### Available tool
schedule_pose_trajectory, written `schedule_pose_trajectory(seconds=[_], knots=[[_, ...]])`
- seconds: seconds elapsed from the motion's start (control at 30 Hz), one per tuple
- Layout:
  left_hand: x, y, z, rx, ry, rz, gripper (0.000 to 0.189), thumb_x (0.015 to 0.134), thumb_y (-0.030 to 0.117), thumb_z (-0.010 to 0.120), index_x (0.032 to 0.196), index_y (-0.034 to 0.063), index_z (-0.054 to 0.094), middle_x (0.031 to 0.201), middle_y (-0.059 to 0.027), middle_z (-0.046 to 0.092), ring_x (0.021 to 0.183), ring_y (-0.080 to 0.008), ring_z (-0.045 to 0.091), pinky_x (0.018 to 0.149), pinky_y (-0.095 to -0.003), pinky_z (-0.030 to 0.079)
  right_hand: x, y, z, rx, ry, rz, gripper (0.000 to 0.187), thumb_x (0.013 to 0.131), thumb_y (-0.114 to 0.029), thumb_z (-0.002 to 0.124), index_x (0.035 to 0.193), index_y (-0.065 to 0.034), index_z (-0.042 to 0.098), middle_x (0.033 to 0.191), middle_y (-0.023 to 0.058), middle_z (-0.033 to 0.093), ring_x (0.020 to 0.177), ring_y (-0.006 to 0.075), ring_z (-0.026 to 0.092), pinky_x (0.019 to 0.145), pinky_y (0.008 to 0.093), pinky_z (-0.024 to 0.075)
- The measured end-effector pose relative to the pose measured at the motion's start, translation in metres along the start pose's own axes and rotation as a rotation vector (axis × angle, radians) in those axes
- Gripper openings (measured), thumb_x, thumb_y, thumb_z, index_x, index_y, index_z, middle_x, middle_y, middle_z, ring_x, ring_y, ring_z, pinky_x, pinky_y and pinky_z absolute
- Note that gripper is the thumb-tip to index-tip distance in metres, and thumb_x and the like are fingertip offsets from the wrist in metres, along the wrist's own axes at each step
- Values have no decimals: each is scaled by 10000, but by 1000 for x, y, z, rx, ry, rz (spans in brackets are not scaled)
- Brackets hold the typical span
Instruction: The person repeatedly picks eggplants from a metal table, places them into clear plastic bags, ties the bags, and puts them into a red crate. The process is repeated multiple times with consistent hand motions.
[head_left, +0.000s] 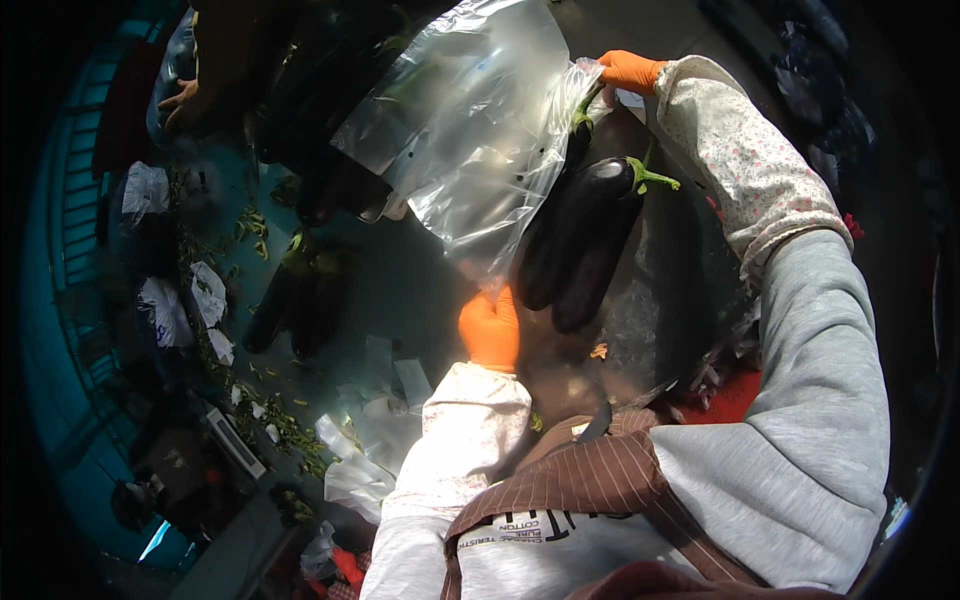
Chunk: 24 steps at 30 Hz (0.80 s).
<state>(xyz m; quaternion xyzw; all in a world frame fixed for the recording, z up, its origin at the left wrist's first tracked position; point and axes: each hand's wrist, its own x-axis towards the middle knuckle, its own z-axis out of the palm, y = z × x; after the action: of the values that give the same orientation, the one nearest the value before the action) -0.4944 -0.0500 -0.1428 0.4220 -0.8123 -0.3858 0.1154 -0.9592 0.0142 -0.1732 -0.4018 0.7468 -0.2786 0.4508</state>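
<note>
A clear plastic bag (487, 150), with small dark holes in it, is stretched out in front of me. My left hand (489, 330), in an orange glove, pinches its near lower end. At its upper right edge my right hand (631, 73), gloved the same way, grips the gathered plastic. Large dark purple eggplants (589, 232) with green stems lie close together just right of the bag, between my two hands. The plastic overlaps one of their stems. I cannot tell whether anything is inside the bag.
More eggplants (281, 311) lie to the left, with others in shadow beyond. Another person's hand (180, 103) shows at the upper left. Leaf scraps (300, 442), white plastic bags (146, 187) and crumpled clear plastic (360, 472) lie along the left side. Something red (724, 397) is beside me on the right.
</note>
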Motion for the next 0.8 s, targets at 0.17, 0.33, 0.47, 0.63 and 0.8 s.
schedule_pose_trajectory(seconds=[0.17,0.33,0.47,0.63,0.8], knots=[[-51,26,21,119,-135,368,448,681,422,794,801,45,582,784,-120,549,790,-326,531,711,-424,387,-51,30,24,-64,408,-255,283,968,-246,530,1053,0,640,918,79,680,902,192,635,819,295,483],[-57,25,31,319,-120,342,569,606,454,823,870,17,570,919,-147,535,903,-343,487,813,-452,351,-98,50,44,-794,665,-306,252,853,-74,589,1101,-98,625,909,130,646,834,350,591,785,399,490],[-34,15,13,374,-26,382,588,544,365,867,881,10,541,889,-175,518,841,-369,486,754,-444,395,-120,58,80,-9,931,57,225,833,-57,621,1058,-58,599,973,95,667,913,226,636,823,292,495],[-7,6,0,221,-24,337,378,662,296,820,635,43,540,640,-124,535,655,-327,505,625,-424,403,-169,60,103,1009,757,30,132,904,-79,608,1026,-29,613,860,24,642,645,46,519,539,186,385],[-8,1,17,253,-191,154,328,792,354,699,804,28,660,769,-180,639,750,-382,606,681,-433,460,-206,73,120,925,546,-29,275,967,-296,538,944,-35,621,729,30,616,585,54,477,510,201,345]])
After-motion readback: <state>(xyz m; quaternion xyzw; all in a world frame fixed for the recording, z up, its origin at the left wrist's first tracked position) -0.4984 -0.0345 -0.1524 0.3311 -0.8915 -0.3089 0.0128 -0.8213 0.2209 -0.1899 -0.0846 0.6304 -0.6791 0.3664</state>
